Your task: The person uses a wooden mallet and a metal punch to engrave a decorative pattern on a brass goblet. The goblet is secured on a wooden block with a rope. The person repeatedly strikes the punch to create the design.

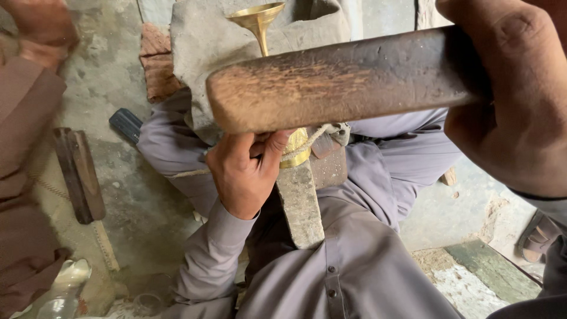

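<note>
Right hand (520, 100) fills the upper right corner, fist wrapped tight round a dark worn wooden handle (348, 80); our wrist and the hand's top run off frame. That handle crosses the middle of the view and hides most of the brass piece (260, 26), so we only see its flared gold cup and thin stem at the top, plus a gold band lower down by our left hand (245, 168). Left hand is curled, fingers closed against that lower brass part; exactly how much it grips we can't tell, the handle covers the fingertips. Brass sits on a grey stone block (298, 204) between our knees, with a grey cloth-like slab (201, 47) behind it. Wooden stick (80, 174) lies on the floor to the left. Someone else's brown sleeve (26, 147) is cut off at the left edge. Sandal (537, 236) is partly visible lower right.
</note>
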